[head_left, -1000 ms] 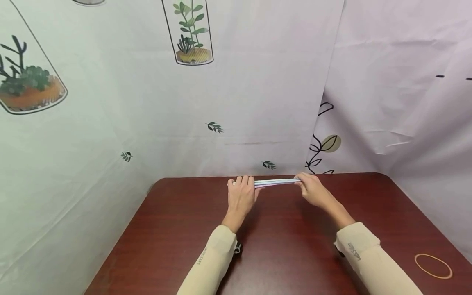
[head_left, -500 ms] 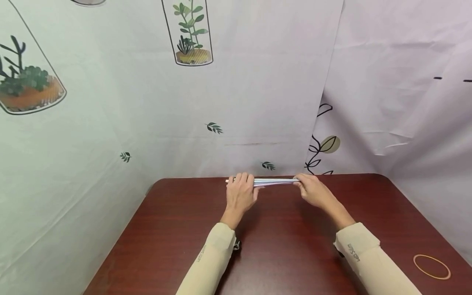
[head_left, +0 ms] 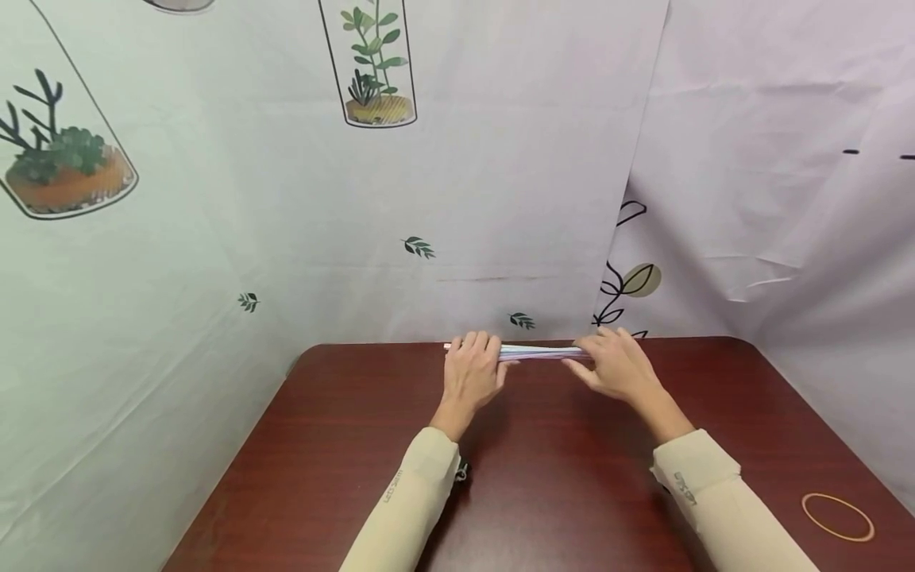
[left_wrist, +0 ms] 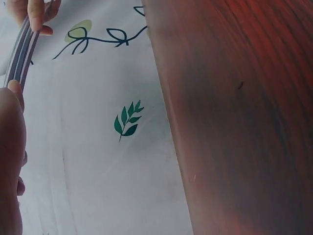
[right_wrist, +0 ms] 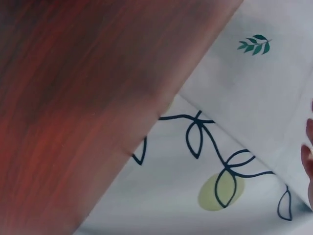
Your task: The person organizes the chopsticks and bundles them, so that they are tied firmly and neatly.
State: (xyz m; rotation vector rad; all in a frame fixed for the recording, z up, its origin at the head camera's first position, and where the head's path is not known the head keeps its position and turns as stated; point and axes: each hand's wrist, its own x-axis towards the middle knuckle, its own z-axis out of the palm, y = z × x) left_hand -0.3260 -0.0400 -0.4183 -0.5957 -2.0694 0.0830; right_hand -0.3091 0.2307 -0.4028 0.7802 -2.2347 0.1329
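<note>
Over the far edge of the dark red table, both hands hold a bundle of thin pale strips (head_left: 539, 352), white, bluish and purple, lying nearly level. My left hand (head_left: 472, 369) grips it from above near its left end, and a short white tip sticks out past the fingers. At the other end my right hand (head_left: 620, 369) has its fingers over the bundle, with the thumb reaching out beneath. The left wrist view shows the same bundle (left_wrist: 19, 58) running up to the right hand's fingers (left_wrist: 36, 17). Only fingertips (right_wrist: 309, 152) show in the right wrist view.
A thin yellow-tan ring (head_left: 838, 517) lies near the table's right edge. The table (head_left: 557, 485) meets a pale printed cloth (head_left: 486, 199) at the back. More cloth hangs along both sides.
My right hand has shifted from a pinch on the bundle's end to a wider, looser hold, with thumb and fingers spread. The left hand has barely moved.
</note>
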